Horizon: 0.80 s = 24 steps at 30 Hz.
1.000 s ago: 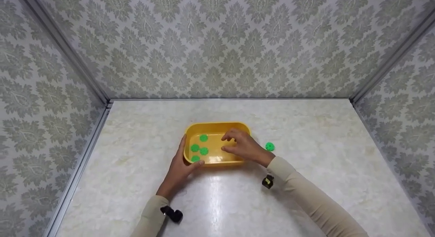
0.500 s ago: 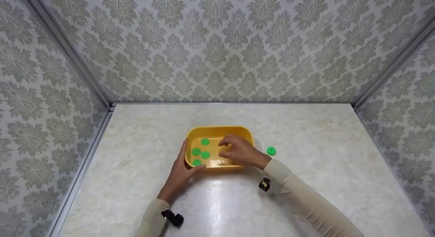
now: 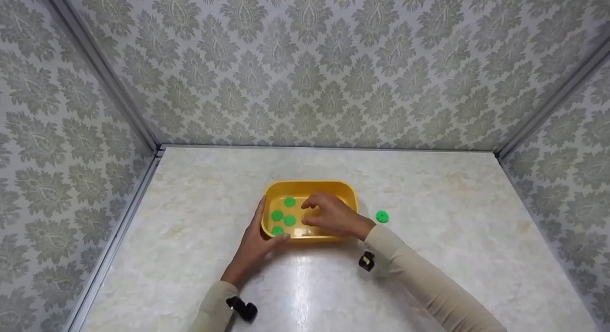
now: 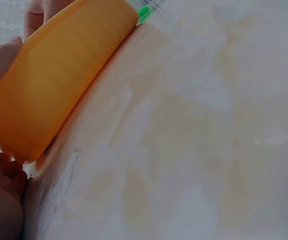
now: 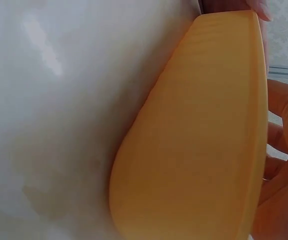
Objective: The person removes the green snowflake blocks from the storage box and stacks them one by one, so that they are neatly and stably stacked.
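Observation:
A yellow plastic tub (image 3: 310,185) with rounded corners stands on the table. Several round green notched discs (image 3: 289,220) lie in its left half. My left hand (image 3: 253,246) grips the tub's left end, thumb over the front rim and fingers along the outer side; the left wrist view shows the tub's wall (image 4: 58,70) against that hand. Inside the tub hovers my right hand (image 3: 333,215), its bent fingers and thumb spread apart with no object visible between them, to the right of the discs. The tub hides part of this hand in the right wrist view.
Another green disc (image 3: 382,216) lies on the table to the right of the tub. The pale marbled table (image 3: 452,236) meets patterned wall panels (image 3: 305,84) at the back and sides. Both wrists carry small black cameras (image 3: 243,309).
My right hand has moved left inside the tub, closer to the discs. The left hand keeps its grip. The whole head view has shifted slightly downward.

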{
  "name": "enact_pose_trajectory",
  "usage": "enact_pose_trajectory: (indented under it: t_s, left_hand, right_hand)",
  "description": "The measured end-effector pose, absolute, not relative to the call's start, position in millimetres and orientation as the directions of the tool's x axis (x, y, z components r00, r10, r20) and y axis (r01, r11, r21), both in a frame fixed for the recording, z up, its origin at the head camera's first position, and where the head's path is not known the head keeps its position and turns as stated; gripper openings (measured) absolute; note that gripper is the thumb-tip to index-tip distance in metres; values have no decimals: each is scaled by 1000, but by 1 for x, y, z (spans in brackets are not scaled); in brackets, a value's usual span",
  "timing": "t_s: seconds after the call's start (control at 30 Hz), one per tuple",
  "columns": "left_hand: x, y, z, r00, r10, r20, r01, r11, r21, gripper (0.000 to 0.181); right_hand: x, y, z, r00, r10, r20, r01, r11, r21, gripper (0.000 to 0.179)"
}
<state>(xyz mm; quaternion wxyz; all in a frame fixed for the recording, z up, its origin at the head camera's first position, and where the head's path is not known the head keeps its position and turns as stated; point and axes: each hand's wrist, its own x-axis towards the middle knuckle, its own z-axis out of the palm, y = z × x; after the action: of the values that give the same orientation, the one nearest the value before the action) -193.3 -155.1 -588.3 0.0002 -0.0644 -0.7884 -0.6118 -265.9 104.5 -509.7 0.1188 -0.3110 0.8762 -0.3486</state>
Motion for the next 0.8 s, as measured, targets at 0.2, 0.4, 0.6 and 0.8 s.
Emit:
enact_pose_trajectory:
  t_s: [0.2, 0.4, 0.6, 0.8]
  left_hand:
    - [-192, -154, -585, -993, 92, 72, 94, 258, 962, 120]
    - [-193, -154, -586, -991, 107, 82, 106, 235, 966, 119]
    - [-195, -153, -587, -989, 113, 96, 122, 242, 963, 119]
    - [-195, -154, -588, -990, 110, 90, 115, 246, 963, 119]
  right_hand:
    - [-266, 98, -514, -759, -651, 18, -489, 551, -676, 37]
    - [-269, 92, -522, -746, -666, 25, -512, 549, -660, 37]
    - [-270, 86, -527, -727, -687, 28, -528, 532, -662, 34]
    - [-270, 83, -530, -732, -680, 39, -527, 529, -666, 33]
